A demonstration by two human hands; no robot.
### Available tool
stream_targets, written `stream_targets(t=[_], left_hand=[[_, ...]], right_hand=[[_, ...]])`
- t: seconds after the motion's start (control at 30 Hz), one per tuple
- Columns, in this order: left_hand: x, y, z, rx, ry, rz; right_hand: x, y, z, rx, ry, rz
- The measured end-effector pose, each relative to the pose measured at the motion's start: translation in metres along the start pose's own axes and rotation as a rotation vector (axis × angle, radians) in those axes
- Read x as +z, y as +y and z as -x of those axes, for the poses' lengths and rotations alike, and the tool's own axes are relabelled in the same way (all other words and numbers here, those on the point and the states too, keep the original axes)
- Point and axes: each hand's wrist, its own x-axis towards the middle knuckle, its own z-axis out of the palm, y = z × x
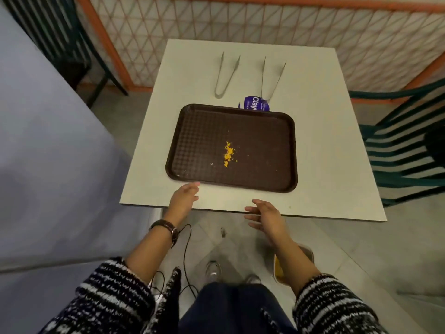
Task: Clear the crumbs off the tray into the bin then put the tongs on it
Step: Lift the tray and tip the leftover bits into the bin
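Note:
A dark brown tray (197,131) lies flat on the white table (320,145), with a small heap of orange crumbs (228,154) near its middle. Two metal tongs lie beyond it, the left tongs (226,74) and the right tongs (271,79), both with tips pointing away. My left hand (184,196) reaches over the table's front edge, its fingertips just short of the tray's near left corner, holding nothing. My right hand (263,216) hovers at the table's front edge with fingers spread, apart from the tray. A small bin (307,253) with yellow inside stands on the floor, mostly hidden by my right forearm.
A purple label (255,103) peeks out behind the tray's far edge. A green slatted chair (404,150) stands right of the table, a blue-covered table (48,153) on the left, a mesh fence (240,25) behind. A black cable (185,251) hangs by my legs.

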Motion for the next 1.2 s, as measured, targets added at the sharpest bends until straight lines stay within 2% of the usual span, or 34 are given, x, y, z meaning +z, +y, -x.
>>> stream_targets(t=[0.1,0.23,0.4,0.5,0.6,0.67,0.77,0.83,0.9,0.93,1.03,1.1,1.2], left_hand=[[-0.021,0.002,-0.040,0.050,0.169,-0.084],[-0.043,0.000,-0.085,-0.037,0.404,-0.105],[-0.058,-0.014,-0.124,-0.042,0.347,-0.169],[-0.057,-0.019,-0.122,-0.062,0.341,-0.082],[-0.049,-0.028,-0.101,-0.115,0.251,-0.013],[-0.042,-0.041,-0.080,-0.163,0.156,-0.066],[-0.025,-0.064,-0.037,-0.253,-0.072,-0.149],[-0.016,-0.077,-0.012,-0.302,-0.301,-0.294],[-0.017,-0.085,0.000,-0.302,-0.386,-0.380],[-0.021,-0.086,0.000,-0.279,-0.335,-0.346],[-0.038,-0.084,-0.014,-0.154,-0.047,-0.165],[-0.044,-0.079,-0.028,-0.084,0.050,-0.105],[-0.039,-0.071,-0.044,-0.040,0.083,-0.047]], right_hand=[[0.017,-0.007,-0.023,0.057,0.018,-0.028],[0.020,-0.020,-0.046,0.147,0.087,-0.117],[0.012,-0.028,-0.062,0.196,0.104,-0.084],[0.015,-0.023,-0.058,0.251,0.066,-0.029],[0.018,0.000,-0.047,0.276,0.045,0.018],[0.021,0.017,-0.037,0.299,0.033,0.007],[0.027,0.040,-0.023,0.379,0.043,-0.032],[0.029,0.056,-0.015,0.387,0.110,-0.059],[0.029,0.072,-0.009,0.351,0.240,-0.064],[0.027,0.079,-0.006,0.335,0.306,-0.098],[0.021,0.091,0.007,0.278,0.429,-0.187],[0.014,0.100,0.018,0.219,0.420,-0.202],[0.004,0.108,0.028,0.137,0.326,-0.219]])
